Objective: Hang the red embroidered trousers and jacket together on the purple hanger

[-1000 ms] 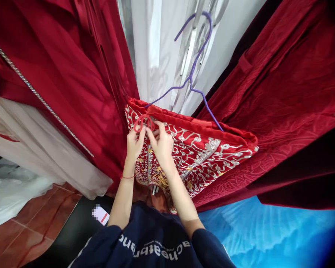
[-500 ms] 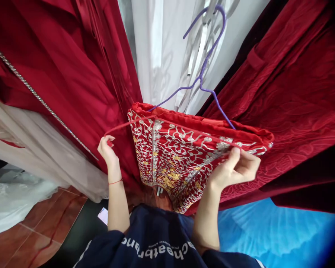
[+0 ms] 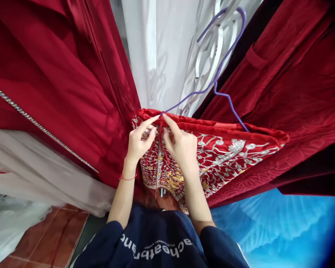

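Nearest you, both forearms rise from your dark blue sleeves to the top edge of the embroidered red skirt [image 3: 212,156], which hangs on the purple hanger [image 3: 226,59] just ahead, in the middle of the rack. Your left hand [image 3: 139,141] and right hand [image 3: 181,147] meet at the left end of the waistband, fingertips pressed together, each pinching a strand of the thin red cord [image 3: 162,139] where it crosses the hanger arm.

The cord is slim and slick-looking; if either pinch eases, a strand could slide free and drop down the skirt front. Pull too hard and the waistband may slip along the hanger, or the hanger may tilt and swing on its hook.

Farther off, red gowns [image 3: 58,85] hang left and right, with a white gown [image 3: 162,56] behind. No container is in sight.
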Motion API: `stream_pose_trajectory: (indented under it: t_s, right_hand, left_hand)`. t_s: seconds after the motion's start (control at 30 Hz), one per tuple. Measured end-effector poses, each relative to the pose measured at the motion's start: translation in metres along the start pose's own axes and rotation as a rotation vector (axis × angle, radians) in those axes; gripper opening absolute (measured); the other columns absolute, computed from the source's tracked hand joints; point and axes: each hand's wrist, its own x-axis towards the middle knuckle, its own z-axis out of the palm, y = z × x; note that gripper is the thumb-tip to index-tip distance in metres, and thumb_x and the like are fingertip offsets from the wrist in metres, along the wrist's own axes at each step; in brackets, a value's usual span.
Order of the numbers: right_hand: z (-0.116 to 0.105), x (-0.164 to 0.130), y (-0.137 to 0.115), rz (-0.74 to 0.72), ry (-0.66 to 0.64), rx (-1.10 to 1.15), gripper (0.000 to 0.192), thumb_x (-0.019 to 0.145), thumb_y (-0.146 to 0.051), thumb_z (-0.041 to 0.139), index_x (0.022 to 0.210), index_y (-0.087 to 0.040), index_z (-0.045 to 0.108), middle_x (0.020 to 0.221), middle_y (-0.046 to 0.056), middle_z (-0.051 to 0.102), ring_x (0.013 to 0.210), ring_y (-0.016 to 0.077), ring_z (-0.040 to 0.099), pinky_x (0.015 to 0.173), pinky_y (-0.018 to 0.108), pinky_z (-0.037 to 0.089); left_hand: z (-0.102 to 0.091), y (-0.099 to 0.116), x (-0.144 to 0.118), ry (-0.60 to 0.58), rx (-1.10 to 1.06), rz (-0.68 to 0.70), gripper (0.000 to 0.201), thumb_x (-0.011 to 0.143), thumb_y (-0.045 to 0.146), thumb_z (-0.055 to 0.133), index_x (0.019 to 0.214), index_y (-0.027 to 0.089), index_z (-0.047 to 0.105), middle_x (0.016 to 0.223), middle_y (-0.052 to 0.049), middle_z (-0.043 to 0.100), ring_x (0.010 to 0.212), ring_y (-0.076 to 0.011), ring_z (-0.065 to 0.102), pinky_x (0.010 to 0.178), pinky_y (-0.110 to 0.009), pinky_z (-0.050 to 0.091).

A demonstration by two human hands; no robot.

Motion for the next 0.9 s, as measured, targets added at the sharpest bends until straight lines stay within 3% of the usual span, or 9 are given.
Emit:
stream_pose_trajectory:
  t_s: [0.07,0.17,0.3,0.43,0.53,0.63,0.77,0.83,0.9]
  right_hand:
    - [0.013,0.005,-0.004,0.049,-0.013,-0.069,0.031,0.096,-0.023,0.049,0.121,-0.02,0.067,0.069,0.002,0.068,0.054,0.0116,0.055,0.053,0.024,0.038]
    - [0.021,0.0,-0.007,0.045,0.032,0.052,0.023,0.097,-0.022,0.048,0.11,-0.02,0.067,0.08,0.003,0.07,0.064,0.0129,0.061,0.06,0.025,0.044]
    - [0.022,-0.012,-0.011,0.044,0.098,0.28,0.014,0.095,-0.023,0.051,0.102,-0.02,0.064,0.09,0.004,0.069,0.076,0.0144,0.063,0.071,0.027,0.05]
    - [0.017,-0.018,-0.017,0.087,0.07,0.163,0.011,0.091,-0.031,0.059,0.094,-0.021,0.064,0.089,0.004,0.066,0.082,0.0177,0.06,0.072,0.03,0.05]
    - [0.002,-0.027,-0.008,0.081,0.075,0.049,0.017,0.086,-0.037,0.067,0.079,-0.022,0.064,0.095,0.005,0.063,0.086,0.0182,0.06,0.071,0.031,0.05]
    - [-0.025,-0.049,0.019,0.104,0.162,-0.025,0.026,0.084,-0.037,0.069,0.066,-0.021,0.06,0.103,0.006,0.061,0.088,0.0182,0.062,0.072,0.033,0.051]
    - [-0.067,-0.086,0.058,0.245,0.338,-0.16,0.03,0.09,-0.033,0.059,0.064,-0.02,0.061,0.094,0.006,0.062,0.077,0.0169,0.062,0.069,0.035,0.051]
    - [-0.08,-0.096,0.063,0.313,0.403,-0.229,0.031,0.092,-0.033,0.057,0.065,-0.02,0.063,0.092,0.006,0.062,0.075,0.0165,0.061,0.069,0.034,0.051]
    - [-0.083,-0.096,0.056,0.325,0.447,-0.268,0.027,0.091,-0.032,0.06,0.067,-0.02,0.064,0.09,0.005,0.063,0.079,0.0172,0.062,0.072,0.034,0.051]
  left_hand:
    - [-0.001,0.003,0.01,-0.116,0.167,0.055,0.035,0.093,0.02,0.056,0.127,0.025,0.066,0.085,0.0,0.073,0.063,-0.009,0.062,0.063,-0.02,0.049]
    - [-0.01,-0.002,0.016,-0.15,0.307,0.13,0.025,0.089,0.019,0.062,0.111,0.024,0.072,0.081,0.001,0.074,0.064,-0.011,0.064,0.065,-0.022,0.049]
    - [-0.013,-0.014,0.012,-0.1,0.257,0.191,0.01,0.087,0.025,0.068,0.095,0.022,0.073,0.086,-0.001,0.077,0.072,-0.0148,0.07,0.073,-0.025,0.052]
    - [0.0,-0.02,0.007,0.031,0.203,0.129,0.015,0.089,0.034,0.068,0.085,0.02,0.072,0.082,-0.003,0.077,0.07,-0.0161,0.068,0.073,-0.028,0.05]
    - [0.009,-0.021,0.008,0.142,0.029,-0.016,0.036,0.098,0.041,0.053,0.075,0.02,0.071,0.062,-0.001,0.069,0.058,-0.0139,0.062,0.066,-0.028,0.049]
    - [0.009,-0.022,0.012,0.204,-0.241,-0.185,0.051,0.101,0.047,0.042,0.07,0.019,0.071,0.045,0.002,0.053,0.044,-0.0112,0.054,0.054,-0.025,0.045]
    - [-0.002,-0.023,0.008,0.347,-0.48,-0.325,0.033,0.097,0.047,0.05,0.086,0.021,0.067,0.046,0.007,0.048,0.036,-0.0082,0.044,0.041,-0.021,0.036]
    - [-0.007,-0.027,0.001,0.42,-0.531,-0.373,0.024,0.096,0.042,0.051,0.09,0.021,0.062,0.048,0.009,0.046,0.035,-0.0074,0.04,0.039,-0.02,0.034]
    - [-0.012,-0.031,-0.008,0.385,-0.517,-0.366,0.015,0.092,0.035,0.054,0.094,0.021,0.06,0.052,0.009,0.046,0.038,-0.0076,0.043,0.041,-0.02,0.036]
